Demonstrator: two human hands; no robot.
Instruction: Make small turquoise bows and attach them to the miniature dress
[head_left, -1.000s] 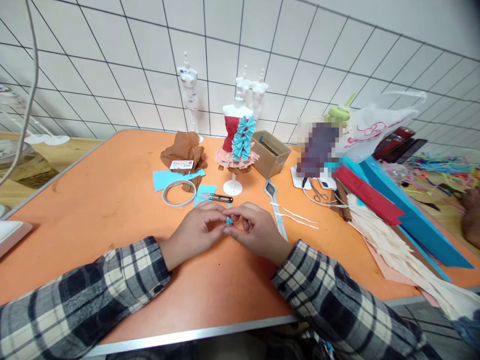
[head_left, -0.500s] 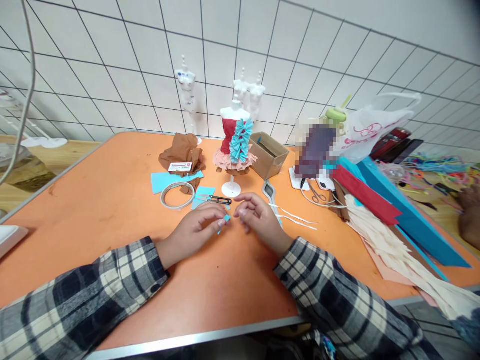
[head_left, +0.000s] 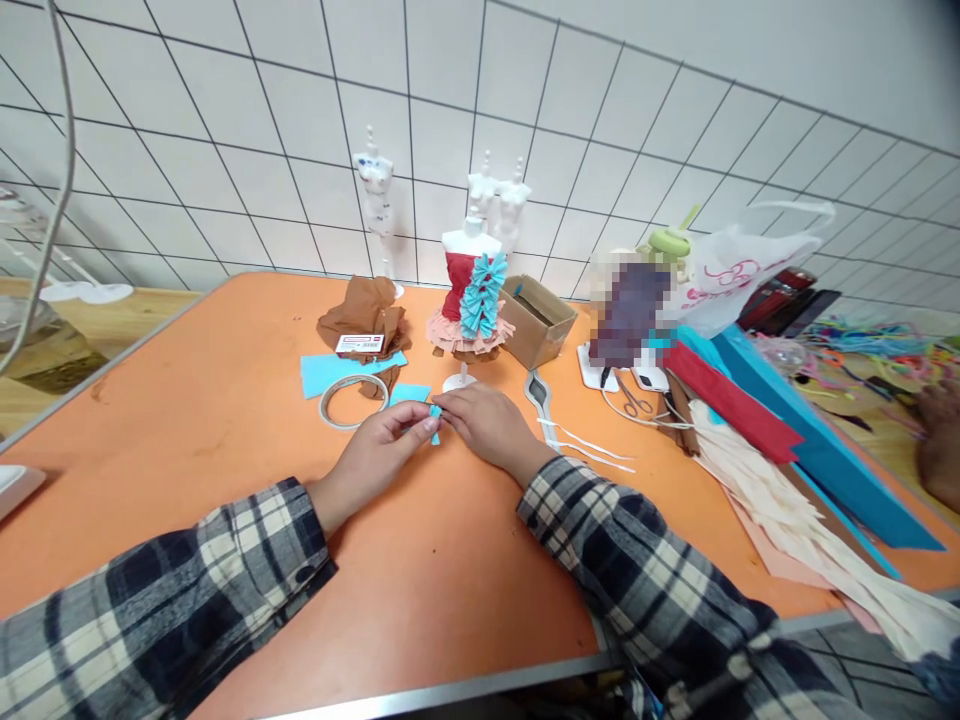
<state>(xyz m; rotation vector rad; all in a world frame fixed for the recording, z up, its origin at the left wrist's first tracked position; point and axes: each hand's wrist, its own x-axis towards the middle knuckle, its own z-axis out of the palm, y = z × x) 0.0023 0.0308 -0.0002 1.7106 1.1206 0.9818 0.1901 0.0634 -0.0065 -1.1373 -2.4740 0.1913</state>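
Observation:
My left hand (head_left: 379, 452) rests on the orange table (head_left: 225, 400) and pinches a small folded blue paper piece (head_left: 435, 417) between thumb and fingertips. My right hand (head_left: 486, 427) lies just beside it, fingers curled down over the spot by a blue paper scrap (head_left: 409, 392); what it covers is hidden. Directly behind the hands stands a small white mannequin (head_left: 471, 300) in a red bodice with blue ruffles and a pink skirt.
A tape ring (head_left: 352, 399), a blue sheet (head_left: 334, 369) and brown cloth (head_left: 367, 312) lie at left. A cardboard box (head_left: 540, 318), white strips (head_left: 589, 447), scissors (head_left: 634, 400) and stacked coloured paper (head_left: 780, 430) lie at right. Another person's hand (head_left: 941, 440) shows far right.
My hands parted; the blue piece stayed in my left hand. My right hand moved forward and left over the place where black snips lay, which are now out of sight.

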